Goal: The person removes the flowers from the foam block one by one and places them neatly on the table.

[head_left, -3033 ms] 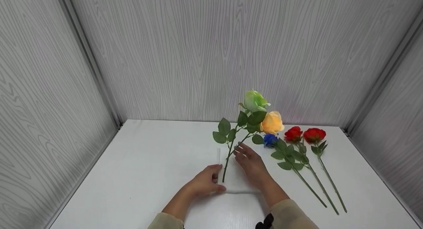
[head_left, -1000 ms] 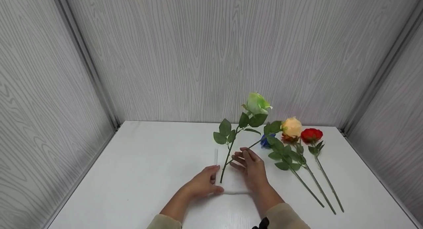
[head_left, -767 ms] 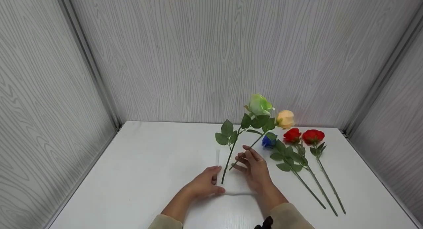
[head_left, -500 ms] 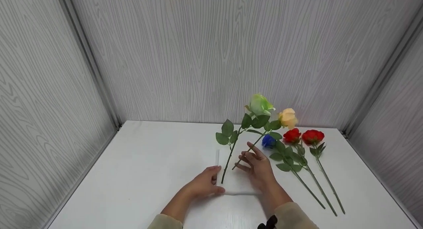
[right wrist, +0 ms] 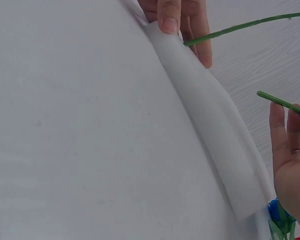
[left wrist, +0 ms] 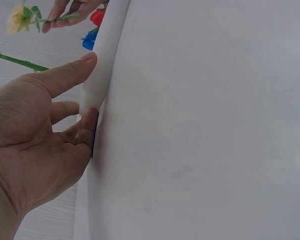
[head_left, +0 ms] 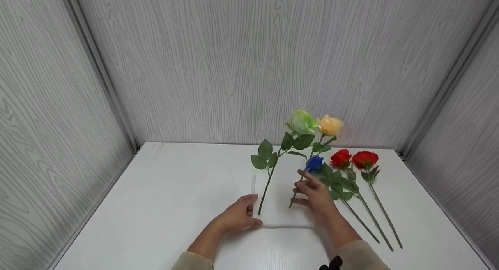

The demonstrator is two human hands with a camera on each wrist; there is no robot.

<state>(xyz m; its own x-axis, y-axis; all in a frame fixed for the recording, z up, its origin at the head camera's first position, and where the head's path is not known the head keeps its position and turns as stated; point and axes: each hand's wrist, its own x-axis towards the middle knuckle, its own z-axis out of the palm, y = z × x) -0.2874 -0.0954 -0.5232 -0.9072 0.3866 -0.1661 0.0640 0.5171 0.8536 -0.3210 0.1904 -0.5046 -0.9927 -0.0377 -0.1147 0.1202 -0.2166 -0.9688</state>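
Observation:
My right hand (head_left: 320, 200) pinches the stem of a yellow-orange rose (head_left: 330, 125), holding it tilted with its bloom at the upper right. A light green rose (head_left: 303, 122) with dark leaves leans just left of it, its stem slanting down onto a white sheet (head_left: 282, 217). At the sheet's left side, my left hand (head_left: 237, 213) grips the edge. The left wrist view shows its thumb over a rolled border (left wrist: 106, 60) of the sheet, with fingers at the underside. The yellow rose's stem end (right wrist: 262, 94) hangs free beyond the right fingertips.
A blue rose (head_left: 314, 164) and two red roses (head_left: 341, 158) lie on the white table (head_left: 175, 192) at the right, stems pointing toward the front right. Wood-patterned grey panels (head_left: 218, 67) enclose the table at the back and both sides.
My right hand has moved right, drawing the yellow rose away from the green rose's stem and turning it more upright. The left hand and green rose stay nearly where they were.

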